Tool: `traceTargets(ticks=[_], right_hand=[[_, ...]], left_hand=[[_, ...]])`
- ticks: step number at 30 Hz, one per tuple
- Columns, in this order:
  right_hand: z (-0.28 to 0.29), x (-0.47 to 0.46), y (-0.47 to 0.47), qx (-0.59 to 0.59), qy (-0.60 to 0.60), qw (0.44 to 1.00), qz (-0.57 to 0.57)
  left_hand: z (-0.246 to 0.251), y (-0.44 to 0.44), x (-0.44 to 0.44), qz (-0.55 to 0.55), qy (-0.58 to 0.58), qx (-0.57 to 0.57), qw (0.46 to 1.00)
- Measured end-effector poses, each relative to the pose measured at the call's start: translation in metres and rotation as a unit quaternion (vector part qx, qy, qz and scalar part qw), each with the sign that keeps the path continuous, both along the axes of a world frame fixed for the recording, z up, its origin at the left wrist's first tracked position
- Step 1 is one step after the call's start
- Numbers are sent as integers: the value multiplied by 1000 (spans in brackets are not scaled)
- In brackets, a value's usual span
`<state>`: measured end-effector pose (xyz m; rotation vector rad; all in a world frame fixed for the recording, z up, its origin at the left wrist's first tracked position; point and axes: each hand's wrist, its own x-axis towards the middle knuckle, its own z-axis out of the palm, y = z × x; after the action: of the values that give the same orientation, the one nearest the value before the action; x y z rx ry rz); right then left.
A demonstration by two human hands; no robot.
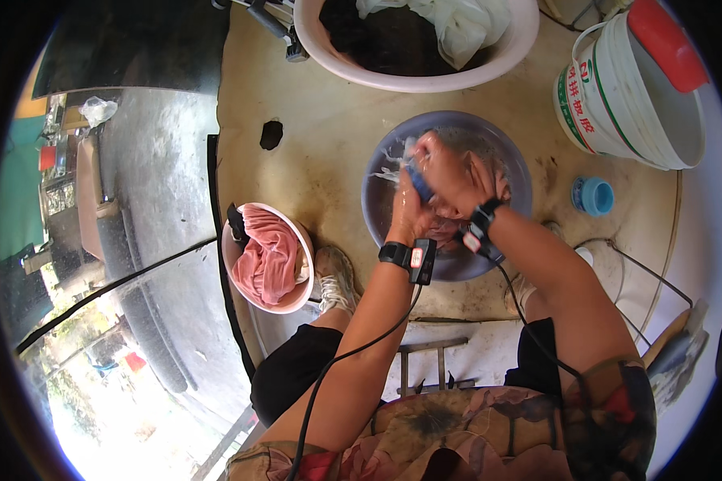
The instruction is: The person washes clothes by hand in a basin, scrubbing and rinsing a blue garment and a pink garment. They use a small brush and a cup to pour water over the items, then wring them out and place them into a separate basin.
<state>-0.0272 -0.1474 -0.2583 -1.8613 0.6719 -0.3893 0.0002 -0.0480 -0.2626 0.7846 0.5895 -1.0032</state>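
A blue-grey plastic basin (373, 222) stands on the floor before me, with water, some suds and pinkish wet cloth (448, 228) in it. Over it my left hand (410, 204) and my right hand (448, 168) are pressed together around a small blue item (420, 182), perhaps cloth; motion blur hides its exact kind. Splashes of water fly off to the left of the hands. The right hand lies above the pinkish cloth, some of which shows beside its fingers. Both wrists carry black straps with small cabled devices.
At the top is a large pale basin (349, 72) with dark and whitish items. A white bucket (607, 102) with a red plastic item (668, 45) on its rim stands right, near a blue jar (595, 196). A small pink tub (307, 282) of clothes stands left, beside my shoe.
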Motion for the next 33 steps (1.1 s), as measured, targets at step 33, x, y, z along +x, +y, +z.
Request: traceTargets(ticks=[33], right_hand=[[41, -59, -125, 309, -18, 938, 154]], left_hand=[[67, -15, 20, -158, -173, -152, 960]])
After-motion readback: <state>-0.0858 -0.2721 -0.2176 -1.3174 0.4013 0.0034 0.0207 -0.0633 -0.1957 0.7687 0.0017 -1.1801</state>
